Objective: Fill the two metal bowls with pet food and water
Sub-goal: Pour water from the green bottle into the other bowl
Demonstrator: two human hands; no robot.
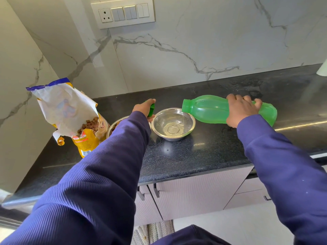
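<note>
My right hand grips a green plastic bottle tipped nearly level, its open mouth over the rim of a metal bowl. A thin stream of water runs into that bowl, which holds a shallow pool. My left hand holds the green bottle cap just left of the bowl. A second metal bowl with brown kibble sits further left, mostly hidden by my left sleeve. An open yellow pet food bag stands at the counter's left end, kibble showing through a tear in its side.
Everything sits on a black granite counter against a white marble wall. A switch panel is on the wall above. Cabinet doors lie under the counter's front edge. A white object stands at the far right.
</note>
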